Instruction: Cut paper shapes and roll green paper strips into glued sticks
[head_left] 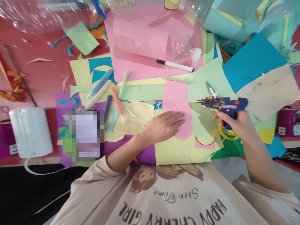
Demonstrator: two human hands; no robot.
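My left hand (166,125) lies flat with its fingers stretched out, pressing on a pink paper strip (176,93) with a rounded near end. In my right hand (237,123) is a blue hot glue gun (226,105), gripped by its handle, a finger near the orange trigger. Its nozzle points left, just right of the pink strip, and a small red light glows on its side. Below the handle shows a yellow scissors handle (227,132), partly hidden. Farther off, a plastic bottle (181,48) wrapped in pink paper lies on its side, with a black and white marker (175,65) before it.
Paper sheets and scraps cover much of the red table (28,75). Several pens lie at the left, around an orange marker (117,103). A white zipped case (31,132) and a blurred-out phone-like object (86,136) are at the near left. Clear plastic bottles (51,14) stand along the back.
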